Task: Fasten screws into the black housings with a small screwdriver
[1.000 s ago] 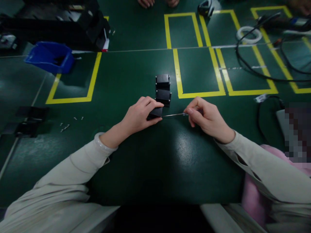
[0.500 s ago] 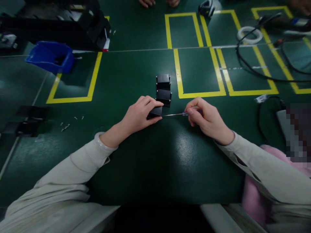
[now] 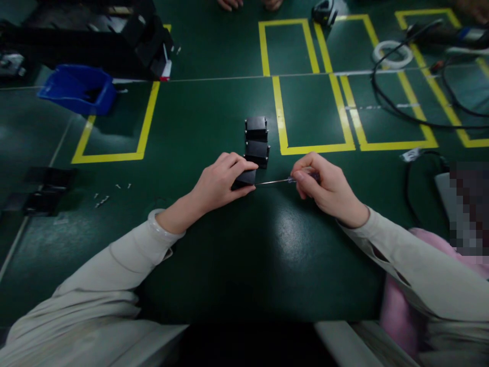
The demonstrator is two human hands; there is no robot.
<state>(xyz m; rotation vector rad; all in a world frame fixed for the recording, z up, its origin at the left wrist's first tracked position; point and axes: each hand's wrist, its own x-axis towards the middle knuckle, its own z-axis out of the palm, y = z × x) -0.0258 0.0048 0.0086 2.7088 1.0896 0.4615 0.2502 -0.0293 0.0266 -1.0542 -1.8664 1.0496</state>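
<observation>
My left hand [image 3: 217,181] grips a small black box-shaped part [image 3: 244,179] lying on the green table mat [image 3: 237,255]. A thin screwdriver [image 3: 275,181] is pinched in my right hand [image 3: 324,186], its metal shaft level and its tip touching the right side of that part. Just beyond stand two more black parts, one [image 3: 257,152] right behind the held one and another [image 3: 255,127] farther back.
A blue bin [image 3: 78,94] and black equipment [image 3: 95,41] sit at the far left. Several small screws [image 3: 103,199] lie loose at the left. Yellow tape rectangles [image 3: 309,109] mark the mat. Black cables [image 3: 401,102] and a white tape roll [image 3: 391,53] lie at the right. Another person's hands [image 3: 248,4] show at the far edge.
</observation>
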